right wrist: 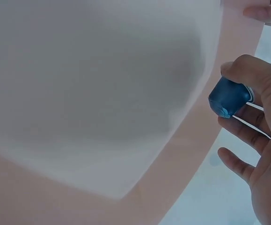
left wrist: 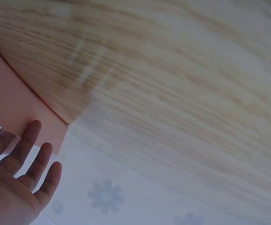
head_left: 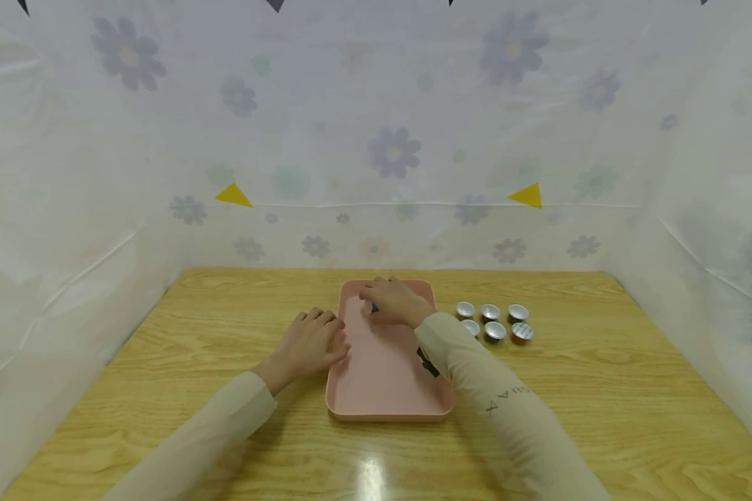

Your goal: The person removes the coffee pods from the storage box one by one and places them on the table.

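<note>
My right hand reaches over the far part of a pink tray. In the right wrist view, its thumb and fingers pinch a small blue coffee capsule above the tray floor. From the head, only a dark bit of that capsule shows under the hand. The left hand is at the tray's left rim, with loosely extended fingers. In the left wrist view, one fingertip lies against the outer wall of the tray, and the thumb is partly hidden behind that wall.
Right of the tray, several coffee capsules stand foil side up in two rows, one with a striped lid. The wooden table is enclosed by flower-patterned sheeting at the back and sides. A dark wrist strap shows beside the right sleeve.
</note>
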Tool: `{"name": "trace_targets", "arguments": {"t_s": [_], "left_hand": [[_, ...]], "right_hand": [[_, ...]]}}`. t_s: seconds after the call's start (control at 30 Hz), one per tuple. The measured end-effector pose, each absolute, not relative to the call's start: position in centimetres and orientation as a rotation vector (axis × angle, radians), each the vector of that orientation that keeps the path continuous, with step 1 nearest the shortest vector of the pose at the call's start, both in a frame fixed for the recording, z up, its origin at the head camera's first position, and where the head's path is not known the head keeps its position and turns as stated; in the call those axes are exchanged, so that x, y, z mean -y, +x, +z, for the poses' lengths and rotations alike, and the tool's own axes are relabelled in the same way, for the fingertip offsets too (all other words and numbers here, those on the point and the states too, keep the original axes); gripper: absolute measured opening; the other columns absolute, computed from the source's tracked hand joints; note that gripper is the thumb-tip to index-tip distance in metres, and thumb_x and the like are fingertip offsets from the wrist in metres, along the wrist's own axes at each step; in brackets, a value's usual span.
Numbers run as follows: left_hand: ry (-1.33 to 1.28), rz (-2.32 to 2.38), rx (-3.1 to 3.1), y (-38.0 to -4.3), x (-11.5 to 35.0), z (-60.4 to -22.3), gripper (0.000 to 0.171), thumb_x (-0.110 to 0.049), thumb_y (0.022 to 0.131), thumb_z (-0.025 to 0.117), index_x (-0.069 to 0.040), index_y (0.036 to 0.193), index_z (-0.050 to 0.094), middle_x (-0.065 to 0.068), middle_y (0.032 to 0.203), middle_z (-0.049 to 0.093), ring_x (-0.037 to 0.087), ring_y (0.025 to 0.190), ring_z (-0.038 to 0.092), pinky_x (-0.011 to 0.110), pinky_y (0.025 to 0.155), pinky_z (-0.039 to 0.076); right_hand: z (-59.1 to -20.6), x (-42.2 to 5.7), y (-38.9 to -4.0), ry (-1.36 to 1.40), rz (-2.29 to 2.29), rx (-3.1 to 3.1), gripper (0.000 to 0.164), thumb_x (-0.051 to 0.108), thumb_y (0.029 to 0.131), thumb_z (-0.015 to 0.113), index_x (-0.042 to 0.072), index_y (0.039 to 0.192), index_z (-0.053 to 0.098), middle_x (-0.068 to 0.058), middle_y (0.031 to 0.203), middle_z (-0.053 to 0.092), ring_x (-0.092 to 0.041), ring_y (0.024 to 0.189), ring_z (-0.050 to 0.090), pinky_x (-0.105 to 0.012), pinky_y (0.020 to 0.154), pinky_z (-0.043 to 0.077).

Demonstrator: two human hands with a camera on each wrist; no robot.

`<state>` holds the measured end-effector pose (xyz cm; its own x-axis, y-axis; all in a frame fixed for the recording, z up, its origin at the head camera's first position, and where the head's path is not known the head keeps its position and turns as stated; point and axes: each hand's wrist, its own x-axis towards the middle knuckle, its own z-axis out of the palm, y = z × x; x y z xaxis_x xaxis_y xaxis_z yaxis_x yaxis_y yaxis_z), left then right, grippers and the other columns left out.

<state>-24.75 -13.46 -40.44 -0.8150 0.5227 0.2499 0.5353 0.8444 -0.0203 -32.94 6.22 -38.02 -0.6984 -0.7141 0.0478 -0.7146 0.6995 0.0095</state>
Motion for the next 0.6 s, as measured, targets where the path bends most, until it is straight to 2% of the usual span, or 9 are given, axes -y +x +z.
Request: {"name": "trace_targets", "arguments": {"t_s": [0.27, 0.43, 0.6], "left_hand": [[-0.809, -0.059, 2.783, -24.9, 13.5, -40.5, 0.041, -0.047, 0.086, 0.052, -0.014, 0.107, 0.064, 0.003, 0.109, 0.060, 0.026, 0.105, 0.052, 0.044, 0.089, 0.043], [-0.804, -0.056, 2.771, -25.0, 13.6, -40.6, 0.040, -0.047, 0.085, 0.053, -0.015, 0.106, 0.064, 0.003, 0.108, 0.060, 0.025, 0.104, 0.052, 0.044, 0.088, 0.043], [-0.804, -0.054, 2.780, -25.0, 13.7, -40.7, 0.040, -0.047, 0.085, 0.052, -0.015, 0.107, 0.064, 0.003, 0.109, 0.060, 0.024, 0.104, 0.052, 0.043, 0.089, 0.043]], "right_hand": [[-37.5, -6.4, -32.5, 1.221, -0.052, 2.813, 0.025, 0.021, 0.083, 0.065, 0.011, 0.105, 0.061, -0.003, 0.101, 0.060, -0.022, 0.100, 0.054, -0.048, 0.093, 0.041], [-37.0, -6.5, -32.2, 1.208, -0.047, 2.839, 0.028, 0.021, 0.082, 0.067, 0.011, 0.107, 0.059, -0.003, 0.105, 0.059, -0.023, 0.103, 0.053, -0.047, 0.094, 0.041], [-36.5, -6.8, -31.8, 1.207, -0.040, 2.835, 0.025, 0.020, 0.081, 0.068, 0.012, 0.102, 0.058, -0.001, 0.097, 0.057, -0.021, 0.093, 0.052, -0.043, 0.088, 0.042]]}}
